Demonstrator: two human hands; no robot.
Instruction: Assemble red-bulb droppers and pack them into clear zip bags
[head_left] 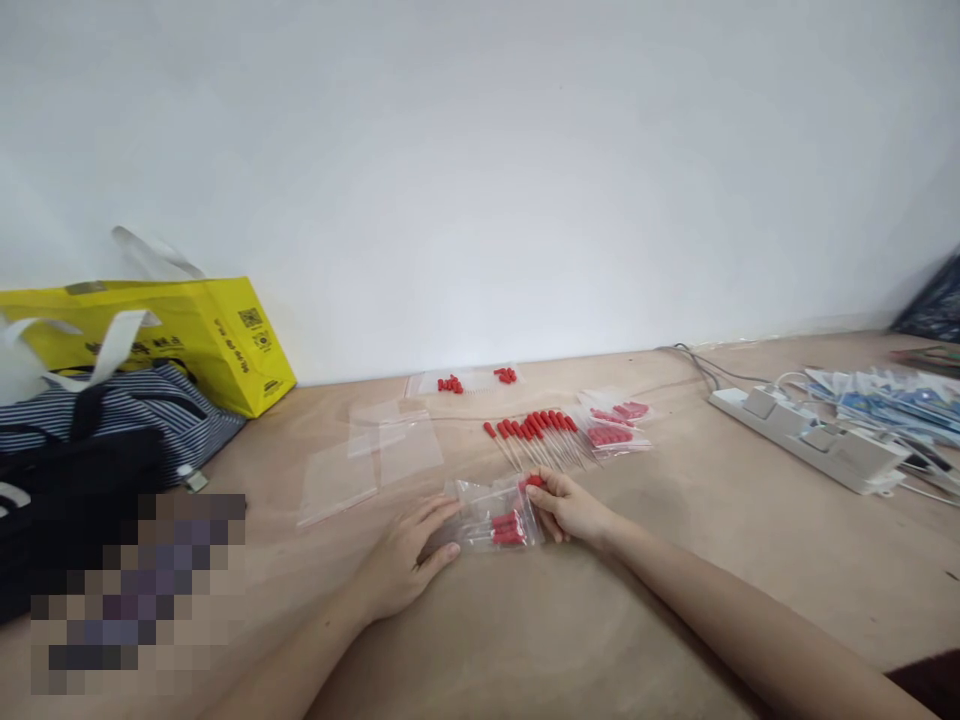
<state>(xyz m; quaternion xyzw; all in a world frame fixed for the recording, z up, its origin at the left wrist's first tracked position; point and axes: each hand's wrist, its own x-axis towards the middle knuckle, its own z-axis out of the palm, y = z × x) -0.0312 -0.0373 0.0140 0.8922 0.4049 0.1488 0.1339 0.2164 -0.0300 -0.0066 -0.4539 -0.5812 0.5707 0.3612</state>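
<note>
A small clear plastic bag (480, 535) lies on the table in front of me, with several red-handled thin rods (508, 528) inside. My left hand (409, 550) rests at the bag's left edge, thumb and fingers apart. At the bag's right end my right hand (566, 505) is closed on the red handle (532, 481) of another thin rod; its shaft is hard to make out through the plastic. Just beyond, a fanned row of loose red-handled rods (532, 430) points toward me. Their exact kind is too small to tell.
Filled clear bags (615, 425) lie right of the row, flat clear bags (409, 445) to its left. Small red pieces (451, 384) sit on plastic near the wall. A white power strip (810, 440) is at right; a yellow bag (247, 345) and striped bag (165, 405) are at left.
</note>
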